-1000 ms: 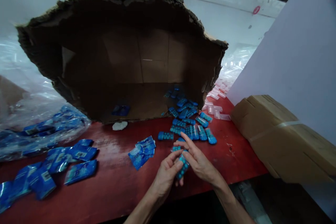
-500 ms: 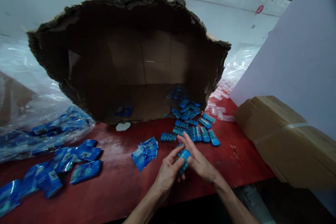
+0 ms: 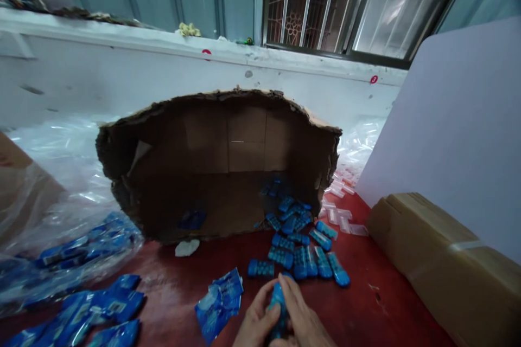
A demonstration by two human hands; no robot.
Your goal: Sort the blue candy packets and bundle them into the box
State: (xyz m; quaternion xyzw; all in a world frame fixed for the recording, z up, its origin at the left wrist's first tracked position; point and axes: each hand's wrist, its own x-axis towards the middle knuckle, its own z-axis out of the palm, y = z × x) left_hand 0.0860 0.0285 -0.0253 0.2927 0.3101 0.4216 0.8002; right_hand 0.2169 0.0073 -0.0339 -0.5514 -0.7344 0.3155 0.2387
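Right at the near edge, the left hand (image 3: 257, 319) grasps a blue container (image 3: 278, 302) between thumb and fingers, while the right hand (image 3: 304, 321) lies against its other side, fingers nearly straight; whether that hand grips too, I cannot tell. The container is above the red table (image 3: 171, 287). To the left lie blue packets (image 3: 97, 306), and nearer the hands, crumpled blue wrappers (image 3: 220, 303). Just beyond the hands, more blue containers (image 3: 307, 262) spread back into a torn-edged cardboard box (image 3: 207, 195), with a white scrap (image 3: 187, 248) by its front edge. A brown carton (image 3: 443, 265) sits at the right. Past the containers are small clear plastic pieces (image 3: 344, 219), then a white wall (image 3: 163, 76) and a barred window (image 3: 313, 5).
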